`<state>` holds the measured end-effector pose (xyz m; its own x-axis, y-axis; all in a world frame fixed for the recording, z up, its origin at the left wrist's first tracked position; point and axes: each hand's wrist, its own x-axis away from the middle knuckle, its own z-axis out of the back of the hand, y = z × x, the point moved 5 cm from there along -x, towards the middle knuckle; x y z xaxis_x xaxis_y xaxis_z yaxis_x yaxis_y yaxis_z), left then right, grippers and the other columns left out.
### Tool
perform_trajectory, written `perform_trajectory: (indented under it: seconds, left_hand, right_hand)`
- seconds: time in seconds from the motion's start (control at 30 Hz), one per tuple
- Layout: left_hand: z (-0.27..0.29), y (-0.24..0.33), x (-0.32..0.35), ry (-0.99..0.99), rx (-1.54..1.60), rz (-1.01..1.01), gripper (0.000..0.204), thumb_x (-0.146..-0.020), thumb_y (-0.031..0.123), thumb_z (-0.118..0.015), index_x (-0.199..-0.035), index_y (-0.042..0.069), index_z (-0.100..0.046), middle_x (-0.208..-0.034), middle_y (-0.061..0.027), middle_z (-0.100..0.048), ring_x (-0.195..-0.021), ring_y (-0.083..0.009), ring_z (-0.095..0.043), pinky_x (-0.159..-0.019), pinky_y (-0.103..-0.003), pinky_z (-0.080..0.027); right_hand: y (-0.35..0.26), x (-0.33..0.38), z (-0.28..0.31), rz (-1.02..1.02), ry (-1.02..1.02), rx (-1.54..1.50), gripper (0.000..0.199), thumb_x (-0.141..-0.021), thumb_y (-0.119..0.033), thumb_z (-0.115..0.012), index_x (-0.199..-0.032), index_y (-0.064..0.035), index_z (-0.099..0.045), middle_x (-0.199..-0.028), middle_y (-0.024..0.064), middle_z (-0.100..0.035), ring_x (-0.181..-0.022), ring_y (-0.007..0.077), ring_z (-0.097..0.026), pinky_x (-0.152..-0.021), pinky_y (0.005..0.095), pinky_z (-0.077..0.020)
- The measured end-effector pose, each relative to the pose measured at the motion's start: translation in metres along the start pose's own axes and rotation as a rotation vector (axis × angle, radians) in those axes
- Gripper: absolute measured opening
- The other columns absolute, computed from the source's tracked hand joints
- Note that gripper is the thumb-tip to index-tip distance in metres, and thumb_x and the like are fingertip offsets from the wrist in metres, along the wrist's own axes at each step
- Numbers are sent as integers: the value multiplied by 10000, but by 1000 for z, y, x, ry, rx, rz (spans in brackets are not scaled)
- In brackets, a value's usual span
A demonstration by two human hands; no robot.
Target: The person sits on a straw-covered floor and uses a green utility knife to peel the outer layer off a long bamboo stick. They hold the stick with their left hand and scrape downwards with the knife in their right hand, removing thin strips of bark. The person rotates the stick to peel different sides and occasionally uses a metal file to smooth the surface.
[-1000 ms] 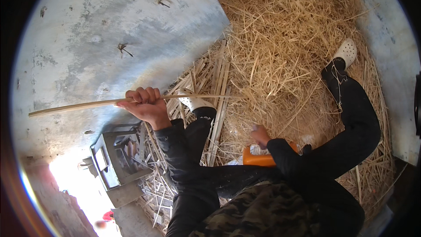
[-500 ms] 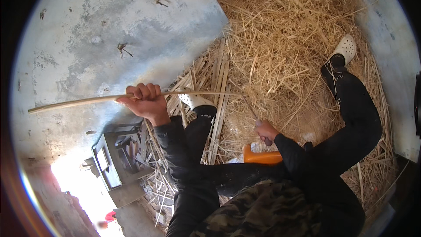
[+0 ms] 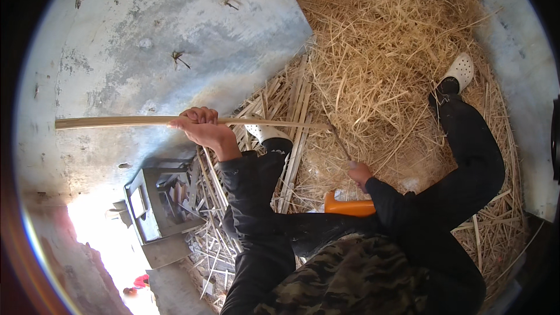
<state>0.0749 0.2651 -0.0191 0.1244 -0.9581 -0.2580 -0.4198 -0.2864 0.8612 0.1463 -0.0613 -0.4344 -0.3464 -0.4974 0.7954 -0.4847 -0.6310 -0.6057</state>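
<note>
Straw (image 3: 379, 52) is lying piled across the floor, heaped against a grey concrete slab (image 3: 175, 35) that is filling the far left side. Sitting in it, the person is stretching 2 dark-trousered legs out, with 1 white clog (image 3: 459, 70) showing near the straw's right edge and another white clog (image 3: 265, 132) beside the split canes (image 3: 294, 122) along the slab's edge. Left hand (image 3: 201, 128) is closing fully round a long pale cane (image 3: 116, 122), holding it level above the slab, its thin end reaching over the straw. Right hand (image 3: 360, 172) is curling low near the lap, just above an orange block (image 3: 349, 205); I cannot tell what it is gripping. Grey metal frame (image 3: 160, 204) is sitting at the slab's near edge.
</note>
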Motion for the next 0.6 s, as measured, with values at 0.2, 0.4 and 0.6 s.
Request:
perform_trajectory:
  seconds: [0.2, 0.4, 0.6]
  left_hand:
    - [4, 7, 19, 165, -126, -98, 604, -935, 688, -297, -643, 161, -250, -547, 43, -207, -486, -88, -172, -447, -254, -171]
    - [-11, 16, 35, 202, -184, -118, 611, -926, 707, -271, -637, 169, -242, -531, 44, -200, -476, -86, -179, -450, -253, -194]
    - [-14, 2, 24, 87, -147, -60, 617, -920, 718, -271, -644, 166, -239, -539, 39, -205, -483, -94, -187, -453, -261, -213]
  right_hand:
    - [-134, 106, -75, 377, -293, 115, 167, -788, -106, -584, -857, 42, -549, -618, 89, -509, -513, 196, -499, -455, 379, -385]
    - [-65, 21, -111, 774, 19, -11, 124, -799, -57, -562, -751, 39, -500, -550, 45, -462, -384, 163, -417, -350, 319, -298]
    - [-42, 8, -76, 96, -58, -158, 144, -815, -62, -560, -730, -25, -450, -549, 22, -436, -397, 131, -427, -347, 320, -319]
